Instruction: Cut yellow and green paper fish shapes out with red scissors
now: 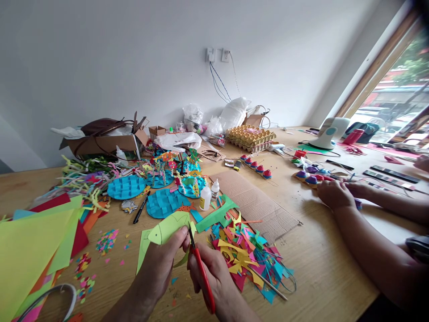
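Scissors (205, 281) with red handles sit in the right hand (217, 270), its fingers wrapped about them, the dark blades pointing away and reaching light green paper (170, 227) near the tail end of a drawn fish outline. The left hand (160, 264) pinches that paper between thumb and fingers, just left of the blades, above the worktop (321, 277). Beyond the paper lie blue discs (167, 202), a black marker (141, 208) beside the nearest, and two small bottles (205, 199) to the right. Heaped paper scraps (238, 257) in yellow, blue, orange and pink spread to the right of the right hand, next to flat cardboard (256, 201). Coloured sheets (36, 241) overlap at the far left, with confetti (107, 240) between them and the left hand. Off to the right, a co-worker's hand (335, 195) is at a row of painted cups (311, 179); its exact grip I cannot tell. Stacked egg trays (251, 137) stand near the wall (134, 58).
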Tool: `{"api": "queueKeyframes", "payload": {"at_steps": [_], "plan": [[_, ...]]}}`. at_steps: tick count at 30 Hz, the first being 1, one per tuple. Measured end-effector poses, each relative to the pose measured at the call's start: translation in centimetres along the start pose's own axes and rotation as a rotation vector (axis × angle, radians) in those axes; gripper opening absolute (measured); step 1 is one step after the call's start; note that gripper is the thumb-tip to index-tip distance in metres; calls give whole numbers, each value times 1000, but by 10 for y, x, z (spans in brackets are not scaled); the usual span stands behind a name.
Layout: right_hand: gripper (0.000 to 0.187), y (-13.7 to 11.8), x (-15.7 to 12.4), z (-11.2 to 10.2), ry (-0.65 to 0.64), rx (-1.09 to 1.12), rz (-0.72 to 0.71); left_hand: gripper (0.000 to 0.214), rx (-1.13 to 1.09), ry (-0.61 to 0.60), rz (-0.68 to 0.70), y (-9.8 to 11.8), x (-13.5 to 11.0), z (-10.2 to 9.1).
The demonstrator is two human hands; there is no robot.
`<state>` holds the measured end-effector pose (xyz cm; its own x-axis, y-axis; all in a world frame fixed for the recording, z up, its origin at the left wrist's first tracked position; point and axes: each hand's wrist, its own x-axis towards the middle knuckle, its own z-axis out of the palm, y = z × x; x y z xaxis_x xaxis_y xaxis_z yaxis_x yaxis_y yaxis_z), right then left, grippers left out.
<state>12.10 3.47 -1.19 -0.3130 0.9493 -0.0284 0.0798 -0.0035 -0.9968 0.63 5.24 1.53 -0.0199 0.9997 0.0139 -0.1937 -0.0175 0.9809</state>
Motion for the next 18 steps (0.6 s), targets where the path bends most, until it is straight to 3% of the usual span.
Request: {"api": "queueKeyframes", "payload": {"at_steps": [8,18], "plan": [[29,6,1,-1,-8,0,-17,20,28,12,9,-3,2,0],[26,9,-2,-2,-10,-7,-35,26,133,-143,-18,-6,6,-18]]}}
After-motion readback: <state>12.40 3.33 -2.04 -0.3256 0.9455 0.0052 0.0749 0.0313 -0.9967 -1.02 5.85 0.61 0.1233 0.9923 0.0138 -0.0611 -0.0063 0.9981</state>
